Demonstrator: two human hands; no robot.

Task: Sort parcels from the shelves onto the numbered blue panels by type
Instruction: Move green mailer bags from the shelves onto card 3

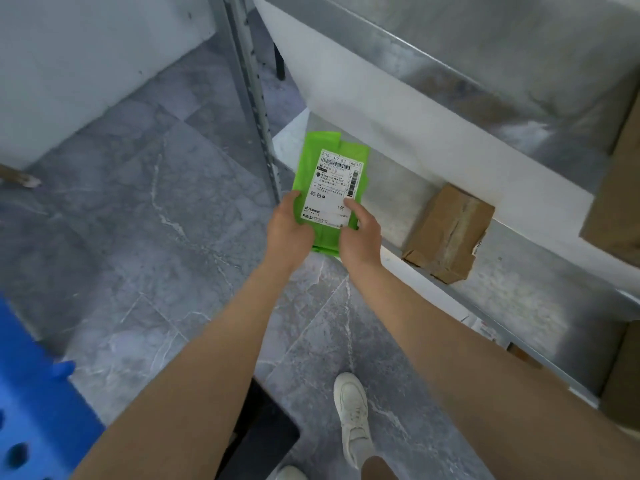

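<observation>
Middle of the frame: a green mailer [329, 161] is held by its near end at the left end of the lower shelf [519, 299]. I can't tell if its far end is resting on the metal or already lifted. The left hand [289, 226] pinches the left edge with the thumb on top. The right hand [360, 233] pinches the right edge, with a thumb or fingertip pressed on the label [330, 188]. The rest of the fingers on both hands are tucked underneath, so I can't say how they lie. Tip for this step: it's a floppy bag, so I'd keep both hands on it and the label facing up, so the type can be checked on the way. Then turn toward the blue panel [27, 393] at the lower left of the frame, since it looks like soft-bag type rather than carton. The brown cardboard box [450, 233] just to the right isn't touching it, so nothing should drag along. Readable on the label: "棕色M" in big print, "1件" on the right, "A83" boxed in the top corner, plus barcodes. The small print and the logo line are too blurry to make out.
</observation>
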